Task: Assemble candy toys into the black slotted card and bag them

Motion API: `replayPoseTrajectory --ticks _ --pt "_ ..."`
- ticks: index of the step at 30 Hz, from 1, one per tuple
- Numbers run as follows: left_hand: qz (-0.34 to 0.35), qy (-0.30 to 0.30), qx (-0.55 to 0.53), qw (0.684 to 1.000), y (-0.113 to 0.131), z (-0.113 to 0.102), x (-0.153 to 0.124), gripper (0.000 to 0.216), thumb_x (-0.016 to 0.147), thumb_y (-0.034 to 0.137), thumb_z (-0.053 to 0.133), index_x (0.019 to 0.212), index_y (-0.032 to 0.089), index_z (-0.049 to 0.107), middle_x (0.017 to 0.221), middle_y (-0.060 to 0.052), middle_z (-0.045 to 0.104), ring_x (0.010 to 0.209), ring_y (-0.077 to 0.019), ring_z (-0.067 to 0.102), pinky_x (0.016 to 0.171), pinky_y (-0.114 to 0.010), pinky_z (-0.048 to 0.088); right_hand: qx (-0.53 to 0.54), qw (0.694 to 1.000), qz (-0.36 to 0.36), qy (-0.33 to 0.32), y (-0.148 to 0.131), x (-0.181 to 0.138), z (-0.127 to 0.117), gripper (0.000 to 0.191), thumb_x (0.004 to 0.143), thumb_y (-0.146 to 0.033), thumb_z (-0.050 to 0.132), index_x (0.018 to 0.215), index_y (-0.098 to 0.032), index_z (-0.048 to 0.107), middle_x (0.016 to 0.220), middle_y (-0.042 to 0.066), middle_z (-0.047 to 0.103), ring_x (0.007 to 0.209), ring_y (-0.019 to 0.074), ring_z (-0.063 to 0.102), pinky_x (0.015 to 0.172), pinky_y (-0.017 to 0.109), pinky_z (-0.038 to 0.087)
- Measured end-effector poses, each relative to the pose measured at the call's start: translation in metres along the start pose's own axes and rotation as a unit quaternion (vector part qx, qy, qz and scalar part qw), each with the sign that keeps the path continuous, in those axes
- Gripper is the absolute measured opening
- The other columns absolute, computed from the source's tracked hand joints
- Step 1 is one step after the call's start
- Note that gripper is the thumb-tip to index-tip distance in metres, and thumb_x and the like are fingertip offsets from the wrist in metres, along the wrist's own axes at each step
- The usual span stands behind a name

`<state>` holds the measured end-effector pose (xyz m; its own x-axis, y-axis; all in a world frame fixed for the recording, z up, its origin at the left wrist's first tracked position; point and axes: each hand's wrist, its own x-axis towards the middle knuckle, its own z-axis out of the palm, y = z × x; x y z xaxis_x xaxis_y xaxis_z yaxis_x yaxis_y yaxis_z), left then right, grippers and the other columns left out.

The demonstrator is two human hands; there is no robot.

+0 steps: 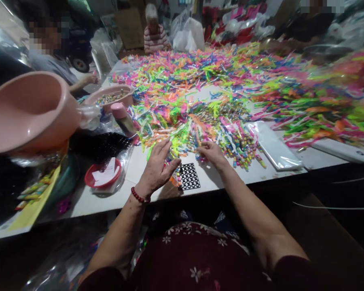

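My left hand is open over the near side of the white table, its fingers stretched out and its thumb apart. A red bead bracelet circles that wrist. Opposite it, my right hand has its fingertips pinched together by a thin colourful strip; what lies between them is too small to make out. Below and between the hands is a black plate with a pattern of holes. Several small colourful pieces show at its left edge, partly hidden by my left hand. Just beyond my fingers lies a heap of bright strips.
Small wrapped-looking pieces and a pack of clear plastic bags lie to the right. Left are a red bowl with paper, a pink-capped bottle, and a large pink basin. Other people sit around the table.
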<state>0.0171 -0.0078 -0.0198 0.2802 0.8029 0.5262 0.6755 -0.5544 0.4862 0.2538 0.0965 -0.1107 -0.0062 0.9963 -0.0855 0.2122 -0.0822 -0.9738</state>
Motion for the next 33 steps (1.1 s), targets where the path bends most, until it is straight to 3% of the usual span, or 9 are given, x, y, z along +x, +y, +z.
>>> replayPoseTrajectory --ticks 5,7,9,11,14,17,20,26,33 --pt "0.012 -0.007 0.005 1.0 0.002 0.004 0.002 0.065 0.097 0.058 0.046 0.146 0.016 0.044 0.151 -0.018 0.045 0.144 -0.0291 0.038 0.121 -0.051 0.029 0.205 0.966 0.061 -0.142 0.005 -0.045 0.031 0.039 0.062 -0.044 0.082 0.082 -0.02 0.06 0.078 0.003 0.067 0.065 0.0143 0.062 0.063 0.027 0.054" --pt "0.011 -0.01 0.01 1.0 0.002 0.005 0.001 0.065 0.097 0.057 0.046 0.147 0.015 0.044 0.152 -0.018 0.044 0.144 -0.0291 0.037 0.121 -0.051 0.029 0.246 0.953 0.072 -0.161 0.004 -0.05 0.036 0.041 0.064 -0.044 0.083 0.088 -0.02 0.062 0.082 0.003 0.069 0.064 0.0135 0.063 0.062 0.026 0.055" --pt "0.008 -0.012 0.012 1.0 0.003 0.004 0.0 0.064 0.097 0.056 0.045 0.147 0.015 0.044 0.152 -0.018 0.044 0.144 -0.0289 0.037 0.121 -0.05 0.029 0.238 0.954 0.039 -0.177 0.003 -0.053 0.038 0.044 0.067 -0.041 0.083 0.1 -0.021 0.062 0.087 0.002 0.07 0.067 0.0132 0.064 0.065 0.026 0.056" --pt "0.005 -0.015 0.012 1.0 0.003 0.002 0.0 0.064 0.097 0.057 0.045 0.148 0.017 0.043 0.153 -0.017 0.044 0.144 -0.0287 0.037 0.121 -0.05 0.029 0.186 0.964 -0.018 -0.187 0.004 -0.057 0.04 0.04 0.075 -0.042 0.077 0.105 -0.022 0.061 0.09 0.0 0.069 0.073 0.0144 0.066 0.071 0.027 0.057" --pt "0.009 -0.019 0.009 1.0 0.003 0.001 -0.001 0.064 0.098 0.057 0.044 0.149 0.018 0.042 0.153 -0.016 0.043 0.144 -0.0286 0.037 0.121 -0.051 0.029 0.028 0.979 -0.114 -0.167 0.009 -0.064 0.044 0.021 0.088 -0.04 0.062 0.099 -0.022 0.062 0.089 0.001 0.067 0.081 0.0171 0.064 0.077 0.029 0.053" --pt "0.019 -0.025 0.008 0.999 0.003 0.001 0.0 0.066 0.097 0.057 0.044 0.15 0.017 0.04 0.153 -0.017 0.043 0.145 -0.0286 0.036 0.121 -0.05 0.029 -0.133 0.963 -0.192 -0.138 0.014 -0.068 0.047 0.015 0.095 -0.032 0.051 0.099 -0.022 0.061 0.089 0.002 0.067 0.082 0.018 0.061 0.078 0.029 0.048" --pt "0.025 -0.026 0.012 0.999 0.003 0.003 0.001 0.067 0.097 0.057 0.045 0.151 0.018 0.039 0.153 -0.017 0.043 0.144 -0.0289 0.036 0.121 -0.051 0.029 -0.221 0.936 -0.239 -0.136 0.013 -0.066 0.046 0.013 0.097 -0.026 0.049 0.095 -0.021 0.06 0.087 0.004 0.066 0.08 0.0182 0.059 0.075 0.027 0.044" --pt "0.048 -0.037 0.016 0.998 0.002 0.005 0.001 0.064 0.098 0.057 0.043 0.151 0.02 0.041 0.152 -0.015 0.044 0.143 -0.0282 0.038 0.12 -0.05 0.029 -0.351 0.894 -0.23 -0.158 -0.004 -0.058 0.045 0.009 0.094 -0.021 0.055 0.088 -0.019 0.061 0.081 0.005 0.066 0.073 0.0184 0.057 0.067 0.026 0.037" --pt "0.061 -0.03 0.034 0.997 0.003 0.009 0.003 0.057 0.098 0.052 0.046 0.145 0.019 0.049 0.153 -0.016 0.044 0.143 -0.0296 0.037 0.12 -0.051 0.03 -0.317 0.904 -0.234 -0.164 -0.005 -0.061 0.053 0.014 0.094 -0.022 0.056 0.095 -0.019 0.069 0.089 0.006 0.071 0.081 0.0195 0.063 0.071 0.026 0.042"
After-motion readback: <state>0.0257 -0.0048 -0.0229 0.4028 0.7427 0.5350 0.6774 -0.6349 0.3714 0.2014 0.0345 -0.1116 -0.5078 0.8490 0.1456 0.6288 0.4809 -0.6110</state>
